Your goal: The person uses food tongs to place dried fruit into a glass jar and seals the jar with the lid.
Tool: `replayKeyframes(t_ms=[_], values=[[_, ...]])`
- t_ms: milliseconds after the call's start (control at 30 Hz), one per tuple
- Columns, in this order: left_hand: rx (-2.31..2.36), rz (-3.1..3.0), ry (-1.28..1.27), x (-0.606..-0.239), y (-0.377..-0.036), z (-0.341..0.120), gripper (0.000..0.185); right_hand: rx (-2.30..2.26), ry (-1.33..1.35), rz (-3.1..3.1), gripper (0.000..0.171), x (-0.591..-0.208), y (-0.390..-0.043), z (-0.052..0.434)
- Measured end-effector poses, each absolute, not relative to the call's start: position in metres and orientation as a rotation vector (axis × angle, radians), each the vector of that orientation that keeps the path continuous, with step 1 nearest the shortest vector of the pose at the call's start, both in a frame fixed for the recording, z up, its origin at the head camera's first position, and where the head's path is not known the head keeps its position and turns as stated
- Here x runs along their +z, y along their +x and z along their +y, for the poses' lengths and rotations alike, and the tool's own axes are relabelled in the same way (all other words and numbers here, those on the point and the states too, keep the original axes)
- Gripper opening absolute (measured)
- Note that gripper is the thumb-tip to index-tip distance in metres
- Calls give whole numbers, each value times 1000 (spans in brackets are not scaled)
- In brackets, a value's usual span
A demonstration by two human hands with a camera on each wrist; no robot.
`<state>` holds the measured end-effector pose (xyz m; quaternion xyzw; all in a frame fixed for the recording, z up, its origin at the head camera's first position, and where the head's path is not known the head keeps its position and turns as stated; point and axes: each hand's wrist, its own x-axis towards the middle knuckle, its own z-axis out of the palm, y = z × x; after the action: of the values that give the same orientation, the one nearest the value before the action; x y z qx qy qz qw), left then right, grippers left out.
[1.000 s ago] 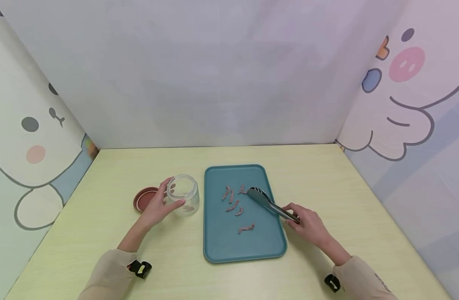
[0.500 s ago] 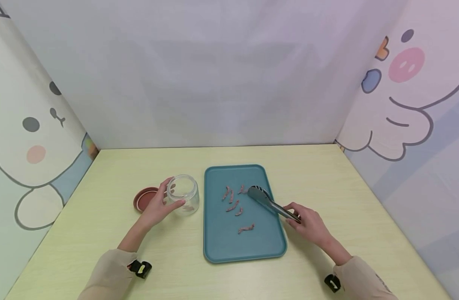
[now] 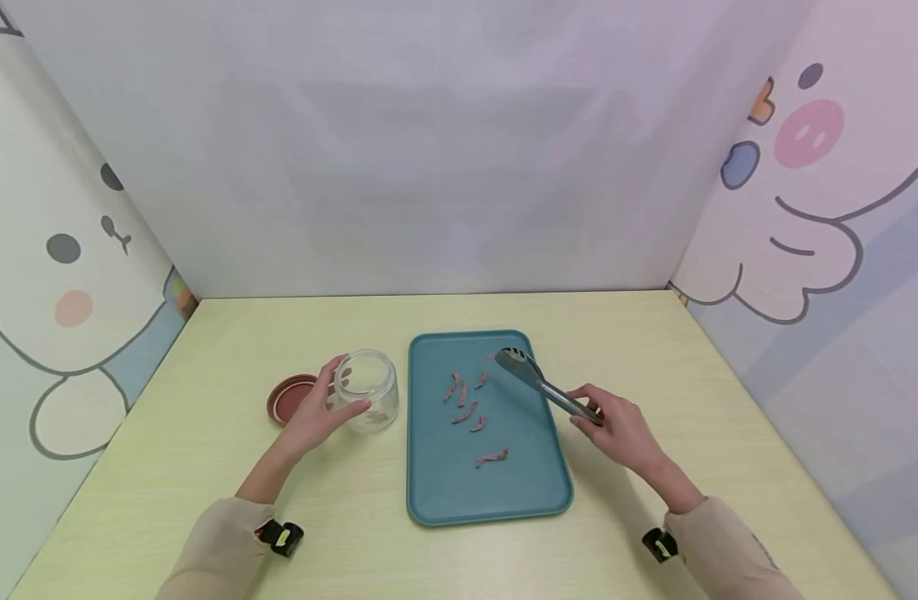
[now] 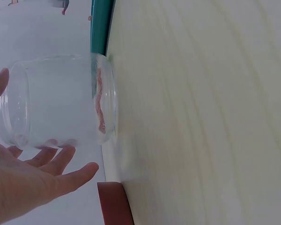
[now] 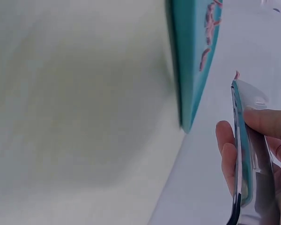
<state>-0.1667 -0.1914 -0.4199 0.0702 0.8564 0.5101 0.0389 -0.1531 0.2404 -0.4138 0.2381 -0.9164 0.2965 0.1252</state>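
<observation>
From the head view, your left hand (image 3: 316,411) curls around a clear glass jar (image 3: 366,388) that stands upright on the desk (image 3: 203,433), thumb on its far side and fingers on its near side; a reddish-brown lid (image 3: 288,397) lies flat just left of the jar, partly behind your hand. Your right hand (image 3: 616,429) grips the handle of metal tongs (image 3: 543,385), whose tip sits over the far right part of a teal tray (image 3: 443,492) with a small pink strip at it. More pink strips (image 3: 468,400) lie scattered on the tray's middle, and one lies apart nearer to you. In the left wrist view, your fingers (image 4: 61,161) lie loosely against the jar (image 4: 61,105) with the thumb at its mouth end; one pink strip (image 4: 100,105) lies inside at the bottom, the tray's edge (image 4: 100,28) is just past the jar, and the lid (image 4: 113,206) is near your hand. In the right wrist view, your fingers (image 5: 227,154) wrap the tongs (image 5: 246,150), pressed nearly closed, with a pink bit (image 5: 236,75) at the tip; the tray (image 5: 189,61) and its strips (image 5: 210,28) lie beyond.
</observation>
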Motion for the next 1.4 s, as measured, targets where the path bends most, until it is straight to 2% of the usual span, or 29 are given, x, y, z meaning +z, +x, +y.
replayKeyframes(t_ms=[700,1400], values=[[1566,2624,236,-421,-168,-191,84,889,898,-2573,30,-369,-170,187],[1566,2627,237,-421,-167,-192,84,939,1107,-2473,28,-371,-169,131]])
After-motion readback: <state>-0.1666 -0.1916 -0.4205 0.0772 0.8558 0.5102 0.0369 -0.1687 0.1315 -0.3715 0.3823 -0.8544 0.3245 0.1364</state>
